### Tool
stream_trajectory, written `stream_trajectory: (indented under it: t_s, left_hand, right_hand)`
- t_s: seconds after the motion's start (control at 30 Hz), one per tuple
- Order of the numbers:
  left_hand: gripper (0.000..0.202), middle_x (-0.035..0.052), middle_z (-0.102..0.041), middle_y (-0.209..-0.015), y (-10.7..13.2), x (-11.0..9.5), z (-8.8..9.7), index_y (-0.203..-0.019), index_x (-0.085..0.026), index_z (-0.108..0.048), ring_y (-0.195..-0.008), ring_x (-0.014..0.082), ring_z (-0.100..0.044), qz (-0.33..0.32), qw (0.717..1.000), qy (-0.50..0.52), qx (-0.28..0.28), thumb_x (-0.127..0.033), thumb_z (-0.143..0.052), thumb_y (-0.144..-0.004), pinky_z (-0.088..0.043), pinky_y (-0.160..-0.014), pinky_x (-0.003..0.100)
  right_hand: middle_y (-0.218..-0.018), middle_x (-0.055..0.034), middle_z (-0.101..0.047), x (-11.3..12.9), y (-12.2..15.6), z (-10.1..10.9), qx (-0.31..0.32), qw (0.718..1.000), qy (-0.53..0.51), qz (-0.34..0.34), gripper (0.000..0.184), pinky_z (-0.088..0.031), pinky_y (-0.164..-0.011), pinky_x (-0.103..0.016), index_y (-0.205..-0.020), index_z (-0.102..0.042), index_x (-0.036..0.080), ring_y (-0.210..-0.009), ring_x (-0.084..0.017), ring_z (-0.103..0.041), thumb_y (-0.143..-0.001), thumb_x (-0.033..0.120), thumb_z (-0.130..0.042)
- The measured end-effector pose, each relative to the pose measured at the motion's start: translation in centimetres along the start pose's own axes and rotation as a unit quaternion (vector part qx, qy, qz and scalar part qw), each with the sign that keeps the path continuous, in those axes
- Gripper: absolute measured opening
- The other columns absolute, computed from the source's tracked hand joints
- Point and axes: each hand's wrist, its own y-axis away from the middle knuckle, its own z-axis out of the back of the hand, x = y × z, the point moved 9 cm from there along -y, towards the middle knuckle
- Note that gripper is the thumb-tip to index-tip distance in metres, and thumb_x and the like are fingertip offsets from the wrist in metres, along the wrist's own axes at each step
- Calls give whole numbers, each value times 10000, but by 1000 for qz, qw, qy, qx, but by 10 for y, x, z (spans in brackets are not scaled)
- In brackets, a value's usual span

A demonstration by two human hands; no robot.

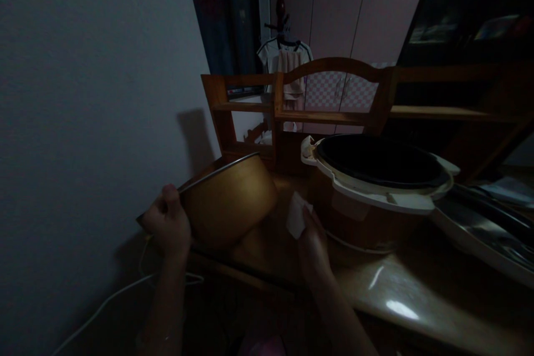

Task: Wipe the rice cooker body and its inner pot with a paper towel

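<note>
My left hand (167, 225) is closed on the rim of a golden-brown metal inner pot (228, 200), tilted and held just above the wooden tabletop (396, 289). A small white cloth or tissue (297, 215) is pinched in my right hand (312, 245), beside the pot's right wall. Right of that hand stands an open rice cooker (375, 189) with a white rim and a dark cavity.
The cooker's open lid (484, 228) lies to the far right. A wooden shelf rack (334, 105) runs along the back of the table. A plain wall (83, 94) fills the left. A white cord (108, 300) hangs below the table edge.
</note>
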Motion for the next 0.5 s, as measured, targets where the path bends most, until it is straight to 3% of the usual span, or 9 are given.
stream_trajectory:
  t_s: [0.1,0.2,0.33,0.5]
  left_hand:
    - [478,-44,-301,-560,3,-2,-1,-584,-232,-406,-568,129,-301,-5,1000,-9,15,-506,-463,-973,-282,-567,311]
    - [474,-31,-346,-556,5,1,-2,-588,-232,-415,-569,141,-344,-3,1000,-14,21,-514,-478,-963,-304,-572,313]
    - [481,-15,-439,-573,6,6,-1,-642,-202,-538,-586,157,-415,-1,1000,-9,9,-550,-477,-968,-328,-588,314]
    - [493,-14,-468,-570,2,7,-4,-666,-185,-574,-593,160,-436,17,1000,-10,11,-558,-471,-972,-317,-579,308]
  right_hand:
    - [-1392,-98,-709,-6,-31,-20,-9,1000,8,3,562,-558,-1036,-451,-1367,-680,215,-1236,-278,-698,-902,529,-664]
    - [-1256,-113,-772,-10,-47,-47,27,1000,8,3,529,-588,-972,-459,-1288,-727,175,-1116,-282,-746,-886,514,-662]
    - [-1273,-105,-768,0,-27,-70,71,997,-1,33,470,-560,-1042,-453,-1294,-730,181,-1189,-261,-723,-928,441,-589]
    - [-1464,-56,-668,24,14,-76,75,993,-8,95,451,-439,-1201,-429,-1381,-689,239,-1398,-225,-592,-982,394,-548]
